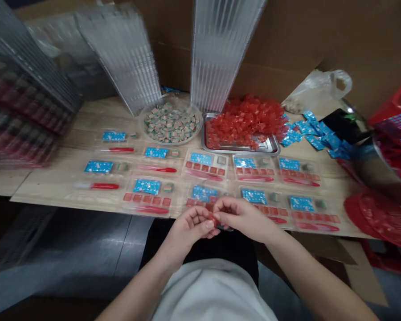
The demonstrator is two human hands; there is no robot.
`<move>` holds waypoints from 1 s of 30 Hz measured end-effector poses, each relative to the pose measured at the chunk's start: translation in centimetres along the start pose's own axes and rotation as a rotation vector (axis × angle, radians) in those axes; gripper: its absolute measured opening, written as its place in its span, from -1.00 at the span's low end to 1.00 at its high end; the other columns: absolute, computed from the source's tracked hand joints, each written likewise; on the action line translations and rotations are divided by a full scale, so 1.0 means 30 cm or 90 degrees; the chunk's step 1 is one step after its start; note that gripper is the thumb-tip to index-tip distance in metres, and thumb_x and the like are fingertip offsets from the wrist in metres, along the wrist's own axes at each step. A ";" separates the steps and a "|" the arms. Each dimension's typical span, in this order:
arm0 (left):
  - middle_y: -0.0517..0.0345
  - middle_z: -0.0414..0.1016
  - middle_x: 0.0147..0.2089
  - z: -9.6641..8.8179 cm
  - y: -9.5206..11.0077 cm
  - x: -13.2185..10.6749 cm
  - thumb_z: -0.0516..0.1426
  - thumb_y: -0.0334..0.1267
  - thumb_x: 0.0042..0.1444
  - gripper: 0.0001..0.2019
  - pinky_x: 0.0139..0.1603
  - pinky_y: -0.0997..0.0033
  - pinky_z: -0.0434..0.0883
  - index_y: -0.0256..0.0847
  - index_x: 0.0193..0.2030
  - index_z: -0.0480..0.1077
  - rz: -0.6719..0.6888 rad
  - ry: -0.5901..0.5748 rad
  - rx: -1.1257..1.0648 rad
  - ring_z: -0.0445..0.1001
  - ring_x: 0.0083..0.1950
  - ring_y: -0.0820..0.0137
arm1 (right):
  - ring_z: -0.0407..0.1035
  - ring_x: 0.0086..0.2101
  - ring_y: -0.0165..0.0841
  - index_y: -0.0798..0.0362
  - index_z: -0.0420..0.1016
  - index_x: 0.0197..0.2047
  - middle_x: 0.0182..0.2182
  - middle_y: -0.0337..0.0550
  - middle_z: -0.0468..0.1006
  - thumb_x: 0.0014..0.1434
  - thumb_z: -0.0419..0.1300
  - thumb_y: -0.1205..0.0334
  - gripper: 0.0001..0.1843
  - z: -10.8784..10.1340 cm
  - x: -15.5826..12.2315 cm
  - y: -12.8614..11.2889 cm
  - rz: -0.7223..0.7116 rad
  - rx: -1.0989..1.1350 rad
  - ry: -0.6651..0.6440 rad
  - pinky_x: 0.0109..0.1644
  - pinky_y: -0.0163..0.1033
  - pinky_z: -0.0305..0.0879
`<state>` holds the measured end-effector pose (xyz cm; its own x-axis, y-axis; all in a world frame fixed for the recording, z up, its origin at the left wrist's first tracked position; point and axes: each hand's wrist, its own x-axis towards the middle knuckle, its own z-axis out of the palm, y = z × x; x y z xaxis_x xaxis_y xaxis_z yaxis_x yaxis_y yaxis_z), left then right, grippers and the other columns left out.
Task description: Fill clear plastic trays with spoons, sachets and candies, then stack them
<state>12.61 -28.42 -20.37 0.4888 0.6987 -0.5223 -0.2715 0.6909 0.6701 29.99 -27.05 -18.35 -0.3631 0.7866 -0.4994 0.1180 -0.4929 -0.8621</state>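
My left hand (195,226) and my right hand (237,215) meet at the table's front edge, fingers closed together on a small red translucent piece (214,218). Just behind them lies a clear plastic tray with a blue patterned packet (204,193) and a row of red squares, partly hidden by my fingers. To its left, another tray holds a blue packet (147,186), a small striped block (168,187), red squares (147,199) and a red pen-like tool (153,209). Similar filled trays stand in two rows; those at far left show no red squares.
Behind the trays are a round tub of small striped blocks (172,122) and a metal tray (270,146) heaped with red pieces (249,118). Tall stacks of clear trays (220,53) rise at the back. Loose blue packets (321,133), a metal bowl (384,165) and a red basket (381,218) lie right.
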 end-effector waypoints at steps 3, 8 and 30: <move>0.24 0.44 -0.39 -0.007 0.012 0.000 0.31 -0.27 -0.10 -0.74 -0.31 0.56 0.34 -0.28 -0.39 0.29 0.049 0.011 0.007 0.43 -0.37 0.56 | 0.32 -0.48 -0.51 0.11 0.35 -0.37 -0.50 -0.28 0.43 0.11 0.15 0.21 -0.87 0.026 -0.010 -0.005 -0.048 -0.025 0.025 -0.41 -0.37 0.26; 0.26 0.42 -0.50 -0.015 -0.001 0.011 0.26 -0.21 -0.04 -0.78 -0.41 0.55 0.35 -0.26 -0.45 0.30 0.125 0.064 0.116 0.40 -0.46 0.54 | 0.42 -0.23 -0.39 0.00 0.39 -0.09 -0.19 -0.12 0.50 0.16 0.12 0.31 -0.78 0.044 -0.046 0.014 -0.257 -0.230 0.093 -0.18 -0.26 0.38; 0.16 0.57 -0.18 -0.154 -0.048 0.032 0.02 -0.42 0.18 -0.81 -0.08 0.29 0.45 -0.15 -0.18 0.44 0.686 0.176 0.964 0.50 -0.08 0.32 | 0.32 -0.24 -0.31 0.10 0.42 -0.13 -0.32 -0.11 0.52 0.22 0.07 0.38 -0.83 0.040 0.082 0.089 -0.473 -0.817 0.219 -0.07 -0.14 0.28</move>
<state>9.64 -27.88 -24.27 0.4580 0.7784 0.4293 0.6113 -0.6264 0.4837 28.30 -26.88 -21.75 -0.4952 0.8379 0.2295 0.7752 0.5455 -0.3187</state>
